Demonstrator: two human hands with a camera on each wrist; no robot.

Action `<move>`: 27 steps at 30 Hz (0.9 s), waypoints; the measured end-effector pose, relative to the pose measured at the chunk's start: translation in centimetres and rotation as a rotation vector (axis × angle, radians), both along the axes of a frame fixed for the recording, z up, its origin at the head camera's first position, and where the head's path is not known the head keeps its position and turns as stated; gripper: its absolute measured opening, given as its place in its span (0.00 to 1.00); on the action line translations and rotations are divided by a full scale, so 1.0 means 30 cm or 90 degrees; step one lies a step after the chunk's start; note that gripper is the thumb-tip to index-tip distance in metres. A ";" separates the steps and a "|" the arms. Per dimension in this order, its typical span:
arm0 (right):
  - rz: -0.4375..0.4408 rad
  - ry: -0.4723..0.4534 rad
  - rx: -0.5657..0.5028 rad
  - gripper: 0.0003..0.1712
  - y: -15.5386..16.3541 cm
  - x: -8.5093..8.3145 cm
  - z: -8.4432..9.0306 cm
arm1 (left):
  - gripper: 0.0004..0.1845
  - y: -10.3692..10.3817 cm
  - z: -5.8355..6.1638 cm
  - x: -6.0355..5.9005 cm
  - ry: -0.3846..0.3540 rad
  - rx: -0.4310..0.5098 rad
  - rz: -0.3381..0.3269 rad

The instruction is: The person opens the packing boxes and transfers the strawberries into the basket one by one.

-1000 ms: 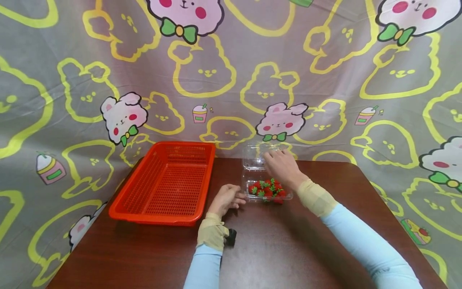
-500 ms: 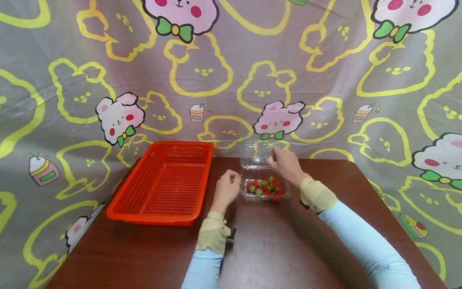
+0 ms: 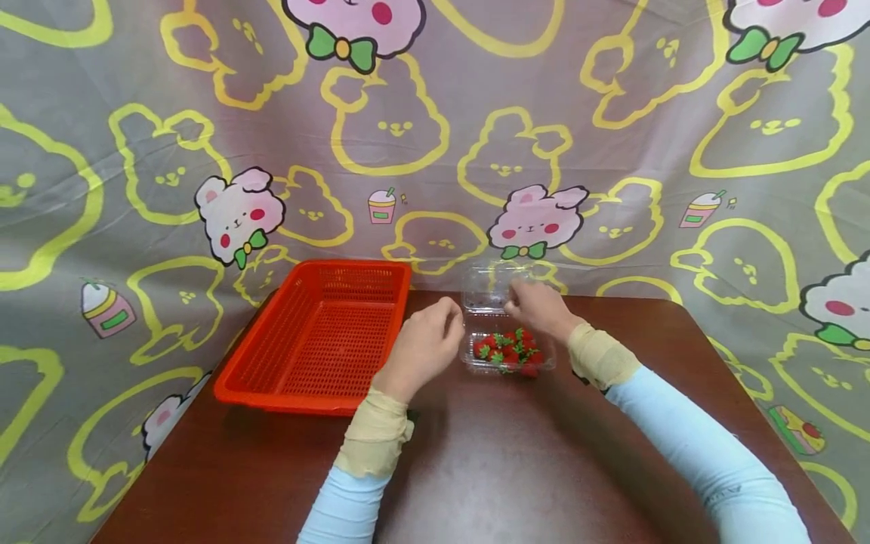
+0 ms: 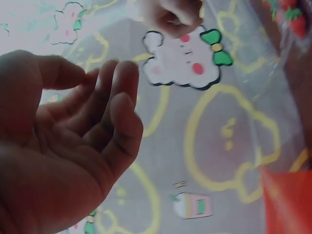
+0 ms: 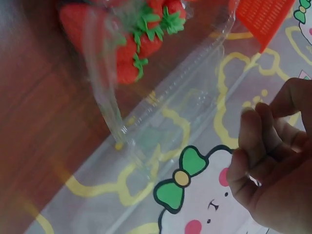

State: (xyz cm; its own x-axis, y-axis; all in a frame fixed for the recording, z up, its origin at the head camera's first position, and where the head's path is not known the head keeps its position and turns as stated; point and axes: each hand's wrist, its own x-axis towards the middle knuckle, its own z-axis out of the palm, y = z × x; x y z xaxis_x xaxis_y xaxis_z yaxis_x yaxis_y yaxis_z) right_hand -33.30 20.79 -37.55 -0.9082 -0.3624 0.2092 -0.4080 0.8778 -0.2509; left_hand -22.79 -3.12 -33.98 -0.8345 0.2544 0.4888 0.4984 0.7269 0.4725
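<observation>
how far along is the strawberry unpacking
Early. Done: the clear clamshell box stands open, its lid tipped up at the back. In hand: the right hand is at the lid, and the left hand hovers empty beside the box. Left: all the strawberries sit in the box; the red basket holds none.

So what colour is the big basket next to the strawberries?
The basket is bright orange-red, with small holes all over. The head view shows it best.

Clear plastic clamshell box (image 3: 508, 344) on table, lid (image 3: 491, 289) upright, apparently open; red strawberries (image 3: 508, 351) inside.
</observation>
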 end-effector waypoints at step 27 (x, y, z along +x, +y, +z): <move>0.193 -0.166 0.224 0.13 -0.088 -0.090 -0.010 | 0.06 -0.397 0.118 0.051 -0.042 -0.236 0.090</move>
